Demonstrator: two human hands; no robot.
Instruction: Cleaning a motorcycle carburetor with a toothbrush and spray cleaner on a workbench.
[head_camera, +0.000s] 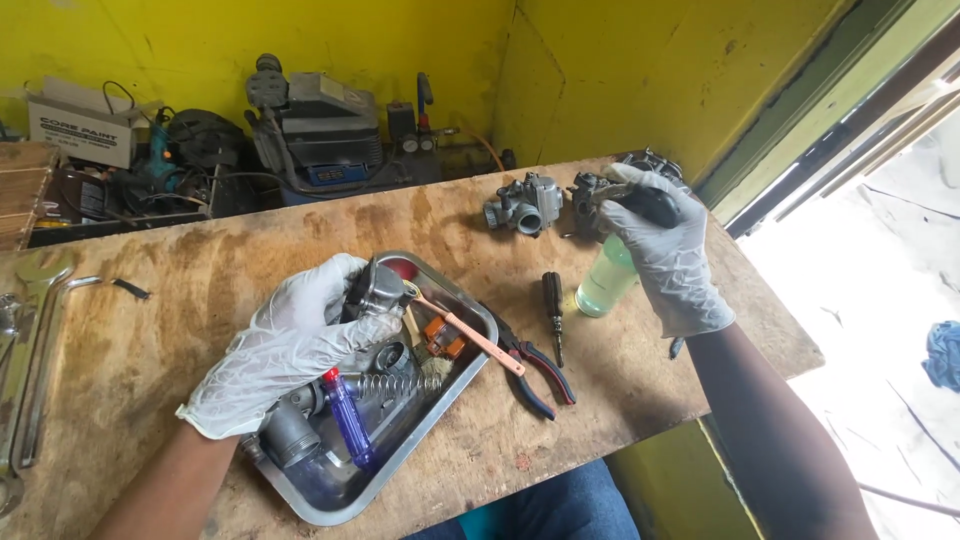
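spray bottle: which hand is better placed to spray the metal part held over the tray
Right. The right hand already grips the spray bottle, while the left hand holds the metal part over the tray.

— Where does the view look from?
— From the wearer's head, tilted down and forward over the worn wooden workbench (180, 330), close above it.
— Facing what?
— The yellow painted corner wall (420, 40) behind.
— Another view?
— Only this one.

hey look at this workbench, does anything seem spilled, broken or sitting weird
Nothing spilled or visibly broken. The shallow steel tray sits askew, its near corner poking past the worn wooden bench edge. The gloved left hand holds a grey metal part over it; the gloved right hand grips a clear spray bottle of pale green liquid, upright.
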